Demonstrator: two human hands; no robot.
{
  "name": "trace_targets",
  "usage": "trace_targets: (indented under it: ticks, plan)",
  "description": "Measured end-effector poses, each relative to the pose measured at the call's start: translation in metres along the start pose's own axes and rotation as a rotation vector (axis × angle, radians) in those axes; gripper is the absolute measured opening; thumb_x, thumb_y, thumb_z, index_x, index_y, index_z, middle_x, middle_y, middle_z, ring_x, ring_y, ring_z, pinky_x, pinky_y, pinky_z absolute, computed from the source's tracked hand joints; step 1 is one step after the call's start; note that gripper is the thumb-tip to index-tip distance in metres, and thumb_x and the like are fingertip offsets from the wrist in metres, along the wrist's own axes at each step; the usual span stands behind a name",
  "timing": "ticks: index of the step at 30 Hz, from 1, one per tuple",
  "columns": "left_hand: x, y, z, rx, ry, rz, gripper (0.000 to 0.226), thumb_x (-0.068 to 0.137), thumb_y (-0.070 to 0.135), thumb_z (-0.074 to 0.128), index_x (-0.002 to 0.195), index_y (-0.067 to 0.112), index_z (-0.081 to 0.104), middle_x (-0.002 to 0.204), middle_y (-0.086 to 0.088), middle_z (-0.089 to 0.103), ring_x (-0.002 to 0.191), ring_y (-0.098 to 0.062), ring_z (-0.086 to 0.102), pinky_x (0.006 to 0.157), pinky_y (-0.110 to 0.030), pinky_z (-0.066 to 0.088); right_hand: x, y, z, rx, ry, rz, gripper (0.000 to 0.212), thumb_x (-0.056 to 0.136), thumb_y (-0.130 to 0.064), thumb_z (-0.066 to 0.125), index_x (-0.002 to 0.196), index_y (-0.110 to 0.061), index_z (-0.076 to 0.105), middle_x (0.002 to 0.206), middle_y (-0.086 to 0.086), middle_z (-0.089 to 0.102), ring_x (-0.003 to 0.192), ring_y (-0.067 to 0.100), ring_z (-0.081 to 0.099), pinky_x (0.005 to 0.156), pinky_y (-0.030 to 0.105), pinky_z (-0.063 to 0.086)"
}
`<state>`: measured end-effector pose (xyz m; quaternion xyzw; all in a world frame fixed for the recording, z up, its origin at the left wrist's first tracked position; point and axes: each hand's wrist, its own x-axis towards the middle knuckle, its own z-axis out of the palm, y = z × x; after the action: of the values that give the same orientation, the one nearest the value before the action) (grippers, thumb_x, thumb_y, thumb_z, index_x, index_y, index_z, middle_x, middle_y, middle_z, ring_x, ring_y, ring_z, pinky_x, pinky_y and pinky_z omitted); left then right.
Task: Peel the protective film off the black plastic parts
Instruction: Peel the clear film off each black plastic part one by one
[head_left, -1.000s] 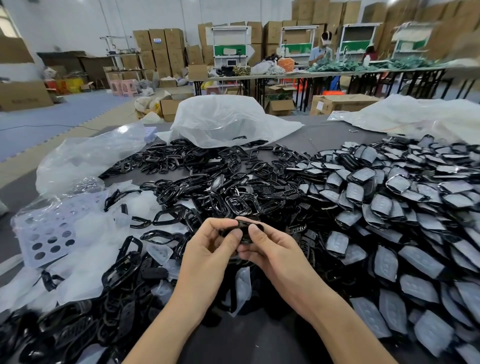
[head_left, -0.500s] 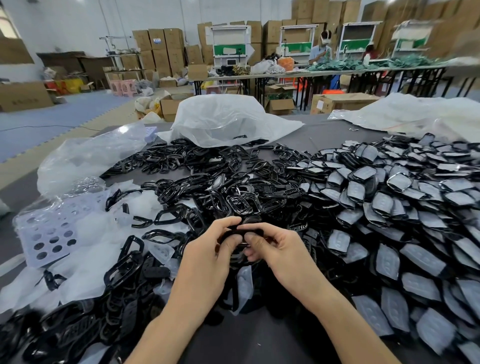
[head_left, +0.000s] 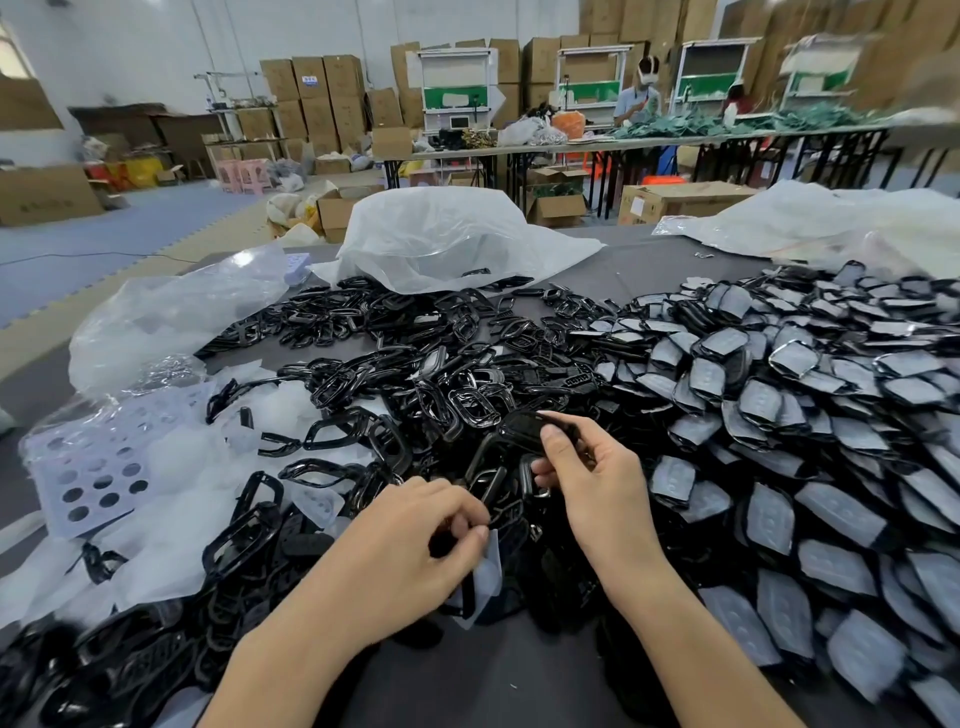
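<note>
Right hand (head_left: 587, 483) is pinching a black plastic part (head_left: 519, 428) above the pile. Left hand (head_left: 410, 545) is curling fingertips to thumb against a film scrap (head_left: 491, 577), hold unclear. Heaps are crowding both sides, with bare table (head_left: 493, 686) between the forearms.

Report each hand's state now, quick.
Left hand: fingers curled; what they hold cannot be told.
Right hand: holding a flat black oval plastic part.
</note>
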<state>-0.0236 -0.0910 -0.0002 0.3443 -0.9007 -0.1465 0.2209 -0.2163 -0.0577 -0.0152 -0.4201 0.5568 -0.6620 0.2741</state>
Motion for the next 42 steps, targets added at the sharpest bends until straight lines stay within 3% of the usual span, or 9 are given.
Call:
trace_targets:
  ticks: [7, 13, 17, 22, 25, 28, 32, 37, 42]
  plan:
    - [0.000, -0.012, -0.003, 0.103, 0.104, -0.165, 0.016, 0.097, 0.038, 0.047, 0.107, 0.039, 0.058, 0.086, 0.021, 0.060, 0.092, -0.004, 0.053, 0.081, -0.027, 0.043, -0.001, 0.002, 0.001, -0.041, -0.002, -0.012, 0.018, 0.100, -0.027, 0.060, 0.100, -0.042, 0.071, 0.075, -0.008, 0.074, 0.069, 0.007, 0.071, 0.068, 0.021, 0.056]
    - [-0.001, -0.002, -0.006, 0.022, -0.029, -0.041, 0.015, 0.089, 0.049, 0.050, 0.091, 0.040, 0.061, 0.089, 0.020, 0.059, 0.094, -0.002, 0.048, 0.082, -0.020, 0.040, -0.001, 0.002, 0.002, -0.053, -0.003, -0.013, 0.017, 0.099, -0.028, 0.060, 0.100, -0.042, 0.070, 0.075, -0.008, 0.074, 0.069, 0.007, 0.071, 0.070, 0.026, 0.059]
    - [-0.006, -0.001, -0.002, 0.045, -0.136, -0.033, 0.027, 0.081, 0.065, 0.046, 0.093, 0.046, 0.061, 0.098, 0.026, 0.051, 0.103, 0.002, 0.042, 0.094, -0.017, 0.032, -0.003, 0.002, 0.002, -0.049, -0.002, -0.005, 0.016, 0.100, -0.028, 0.060, 0.103, -0.040, 0.071, 0.076, -0.007, 0.074, 0.070, 0.008, 0.071, 0.072, 0.028, 0.059]
    - [-0.006, 0.001, -0.004, 0.025, -0.166, -0.018, 0.015, 0.082, 0.056, 0.055, 0.083, 0.041, 0.058, 0.098, 0.022, 0.053, 0.101, 0.000, 0.042, 0.095, -0.019, 0.031, -0.004, 0.002, 0.003, -0.048, -0.008, 0.011, 0.016, 0.100, -0.028, 0.060, 0.103, -0.039, 0.071, 0.075, -0.005, 0.074, 0.069, 0.008, 0.070, 0.073, 0.027, 0.059]
    - [-0.002, 0.008, -0.007, -0.115, -0.079, -0.027, 0.008, 0.088, 0.038, 0.061, 0.081, 0.037, 0.057, 0.094, 0.018, 0.059, 0.096, -0.003, 0.050, 0.083, -0.017, 0.036, -0.005, -0.001, 0.004, -0.056, -0.008, 0.015, 0.017, 0.100, -0.027, 0.060, 0.103, -0.039, 0.071, 0.075, -0.004, 0.074, 0.069, 0.008, 0.070, 0.073, 0.028, 0.060]
    - [0.003, 0.014, -0.011, -0.430, 0.131, -0.173, 0.012, 0.093, 0.026, 0.063, 0.083, 0.031, 0.060, 0.076, 0.012, 0.061, 0.070, -0.002, 0.055, 0.066, -0.018, 0.044, -0.005, -0.004, 0.003, -0.020, -0.018, 0.035, 0.017, 0.099, -0.025, 0.061, 0.104, -0.037, 0.072, 0.078, -0.003, 0.075, 0.072, 0.010, 0.072, 0.073, 0.026, 0.060]
    - [0.008, 0.023, -0.007, -0.827, 0.224, -0.316, 0.018, 0.096, 0.014, 0.060, 0.107, 0.028, 0.063, 0.078, 0.004, 0.066, 0.070, -0.014, 0.065, 0.071, -0.021, 0.055, -0.006, -0.011, 0.009, 0.323, -0.106, 0.185, 0.017, 0.099, -0.011, 0.060, 0.105, -0.017, 0.074, 0.090, 0.004, 0.078, 0.077, 0.013, 0.073, 0.069, 0.022, 0.058]
    - [0.011, 0.029, 0.004, -0.891, 0.248, -0.391, 0.013, 0.097, 0.012, 0.059, 0.100, 0.019, 0.070, 0.080, -0.004, 0.073, 0.072, -0.017, 0.072, 0.070, -0.021, 0.057, -0.007, -0.015, 0.014, 0.603, -0.167, 0.329, 0.018, 0.097, -0.008, 0.059, 0.100, -0.012, 0.077, 0.094, 0.010, 0.077, 0.075, 0.014, 0.073, 0.065, 0.024, 0.059]
    - [0.011, 0.028, 0.004, -0.870, 0.255, -0.352, 0.014, 0.095, 0.014, 0.063, 0.095, 0.022, 0.074, 0.079, -0.005, 0.073, 0.073, -0.012, 0.069, 0.069, -0.016, 0.054, -0.005, -0.016, 0.012, 0.615, -0.122, 0.349, 0.021, 0.097, -0.008, 0.060, 0.093, -0.016, 0.079, 0.092, 0.011, 0.077, 0.075, 0.017, 0.074, 0.063, 0.024, 0.059]
